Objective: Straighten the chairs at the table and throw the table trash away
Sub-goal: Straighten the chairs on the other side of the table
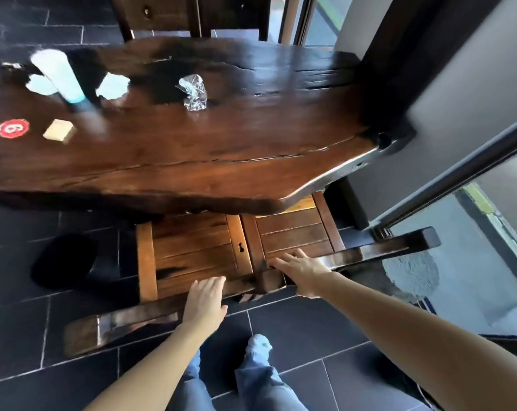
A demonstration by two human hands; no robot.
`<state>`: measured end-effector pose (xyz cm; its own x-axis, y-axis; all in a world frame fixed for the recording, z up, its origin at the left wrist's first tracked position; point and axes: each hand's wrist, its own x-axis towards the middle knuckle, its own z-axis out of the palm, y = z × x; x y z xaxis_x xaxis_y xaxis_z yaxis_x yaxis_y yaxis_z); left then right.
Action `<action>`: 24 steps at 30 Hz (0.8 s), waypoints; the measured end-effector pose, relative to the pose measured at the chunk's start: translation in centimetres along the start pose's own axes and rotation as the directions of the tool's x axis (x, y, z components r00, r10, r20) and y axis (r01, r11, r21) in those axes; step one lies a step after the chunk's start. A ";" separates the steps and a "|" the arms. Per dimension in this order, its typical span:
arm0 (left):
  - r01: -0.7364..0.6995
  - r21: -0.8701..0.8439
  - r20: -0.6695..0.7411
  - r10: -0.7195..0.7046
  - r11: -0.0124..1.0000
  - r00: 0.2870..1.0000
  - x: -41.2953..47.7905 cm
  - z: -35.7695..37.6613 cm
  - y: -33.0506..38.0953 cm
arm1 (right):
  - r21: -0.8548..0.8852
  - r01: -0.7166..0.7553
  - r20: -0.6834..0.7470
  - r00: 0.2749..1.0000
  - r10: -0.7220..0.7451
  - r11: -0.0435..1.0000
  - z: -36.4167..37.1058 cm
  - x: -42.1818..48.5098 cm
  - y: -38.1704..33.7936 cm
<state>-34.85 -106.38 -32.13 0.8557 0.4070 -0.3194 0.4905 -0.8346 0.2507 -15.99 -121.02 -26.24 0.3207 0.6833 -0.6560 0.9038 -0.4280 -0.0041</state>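
Both hands, left and right, lie flat and unclenched on the chair's top rail. Advise even pressure, squaring the chair beneath the counter.

Chair close beneath table edge.

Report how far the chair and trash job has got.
Done: nothing clearly finished. In hand: the left hand and right hand, both open, rest on the top rail of the near chair, which sits partly under the table. Left: the crumpled plastic wrapper, white paper scraps and cup are on the table.
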 end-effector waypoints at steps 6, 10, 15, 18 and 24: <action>0.129 0.130 -0.015 -0.128 0.983 0.992 -0.2 1.8 2.1 | -0.030 0.125 -0.010 0.992 -0.125 0.992 0.0 0.6 1.7; 0.169 0.136 0.011 -0.172 0.976 0.985 -0.2 1.7 2.7 | 0.012 0.125 -0.045 0.991 -0.125 0.992 0.5 0.6 1.8; 0.180 0.082 0.089 -0.187 0.980 0.978 0.1 0.8 2.7 | -0.017 0.121 -0.034 0.992 -0.121 0.993 0.4 0.7 1.6; 0.180 0.058 0.141 -0.187 0.982 0.972 0.1 0.1 2.7 | -0.042 0.115 0.057 0.992 -0.113 0.992 -0.4 1.0 1.0; 0.146 -0.140 0.054 -0.140 0.979 0.989 -1.4 -2.4 2.6 | 0.039 0.133 0.146 0.980 -0.137 0.990 -2.7 1.6 -0.9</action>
<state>-34.36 -108.19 -28.84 0.7684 0.4993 -0.4002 0.6287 -0.7059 0.3262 -15.54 -117.93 -25.32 0.1486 0.6416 -0.7525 0.9267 -0.3559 -0.1204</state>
